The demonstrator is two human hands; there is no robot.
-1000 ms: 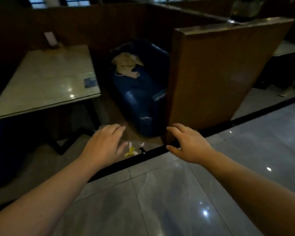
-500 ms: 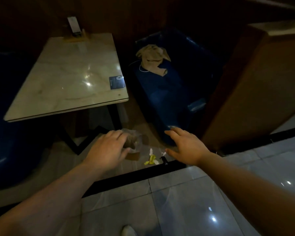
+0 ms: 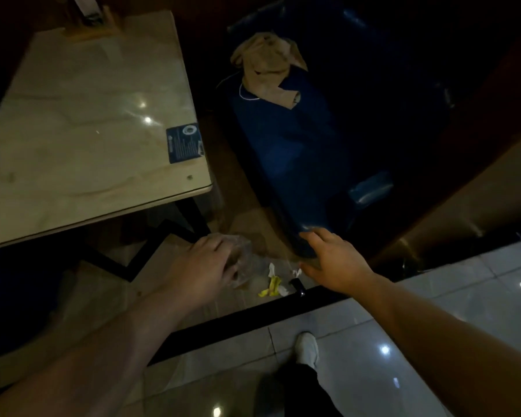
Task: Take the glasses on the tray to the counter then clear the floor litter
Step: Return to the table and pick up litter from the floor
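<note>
My left hand (image 3: 203,264) reaches over a clear bag (image 3: 247,263), grip hidden, my right hand (image 3: 334,261) spread empty, to gather the litter (image 3: 272,285) at twelve o'clock.

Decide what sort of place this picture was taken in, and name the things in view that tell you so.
Probably a restaurant or café booth. A pale marble-look table with a blue printed card stands beside a blue padded bench seat, closed in by a wooden partition. Small litter lies on the floor between them.

Yellow litter (image 3: 271,286) and plastic wrapper (image 3: 247,260) lie on floor (image 3: 175,272).
</note>
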